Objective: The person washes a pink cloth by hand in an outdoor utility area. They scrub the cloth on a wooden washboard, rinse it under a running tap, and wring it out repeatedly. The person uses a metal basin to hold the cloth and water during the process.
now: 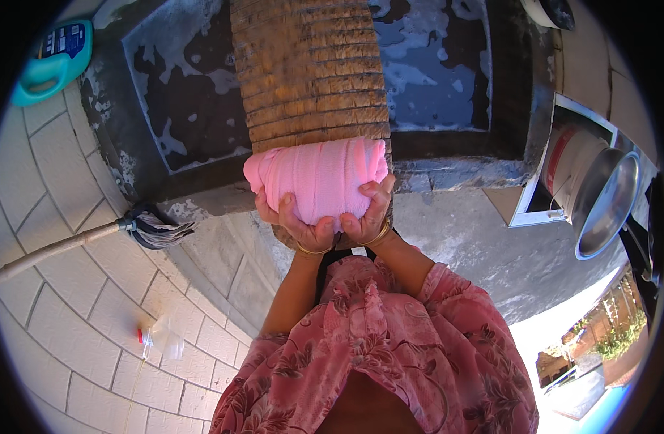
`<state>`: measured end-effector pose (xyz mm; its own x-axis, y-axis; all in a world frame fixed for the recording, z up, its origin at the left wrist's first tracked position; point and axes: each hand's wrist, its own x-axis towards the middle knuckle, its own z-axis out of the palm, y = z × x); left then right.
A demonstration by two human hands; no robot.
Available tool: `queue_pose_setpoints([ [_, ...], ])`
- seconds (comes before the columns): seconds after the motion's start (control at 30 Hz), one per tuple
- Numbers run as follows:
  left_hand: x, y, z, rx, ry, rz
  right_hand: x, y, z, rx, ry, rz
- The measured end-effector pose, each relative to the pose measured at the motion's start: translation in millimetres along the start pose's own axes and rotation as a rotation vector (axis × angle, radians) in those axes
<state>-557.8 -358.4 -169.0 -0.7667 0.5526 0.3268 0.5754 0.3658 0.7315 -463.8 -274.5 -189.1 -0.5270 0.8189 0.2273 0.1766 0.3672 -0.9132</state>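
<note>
A pink terry towel (318, 176), folded into a thick bundle, rests on the near end of a ridged wooden washboard (313, 70). My left hand (302, 225) grips its near left side, fingers curled against the cloth. On the near right side my right hand (372, 209) holds the same bundle, thumb and fingers pressed into it. A thin bangle circles each wrist. The board lies across a cement basin (104, 97), and its near tip sits close to my body. Parts of my fingers are hidden by the towel.
Dark water with suds (435, 70) lies on both sides of the board. A string mop (158, 225) leans at the left, below a teal detergent jug (55, 62). To the right, a metal basin (608, 206) sits against a pale bucket (568, 157). A small plastic bag (169, 336) hangs on the tiled wall.
</note>
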Motion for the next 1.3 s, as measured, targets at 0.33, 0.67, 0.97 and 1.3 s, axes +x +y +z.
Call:
queue_pose_setpoints([
  [0.33, 43.7, 5.7, -3.5, -0.014, -0.21, -0.065, 41.3, -8.3, 4.2, -0.061, 0.015, 0.116],
  [0.67, 76.6, -3.3, 4.4, -0.033, -0.284, -0.075, 75.6, -13.5, 9.6, -0.116, -0.031, 0.195],
  [0.97, 101.9, -13.3, 18.1, -0.005, -0.32, -0.073, 105.5, -15.9, 11.2, -0.147, -0.107, 0.395],
  [1.3, 127.4, -11.6, 28.6, 0.1, -0.351, -0.065, 129.5, -12.9, 16.0, -0.198, -0.173, 0.568],
])
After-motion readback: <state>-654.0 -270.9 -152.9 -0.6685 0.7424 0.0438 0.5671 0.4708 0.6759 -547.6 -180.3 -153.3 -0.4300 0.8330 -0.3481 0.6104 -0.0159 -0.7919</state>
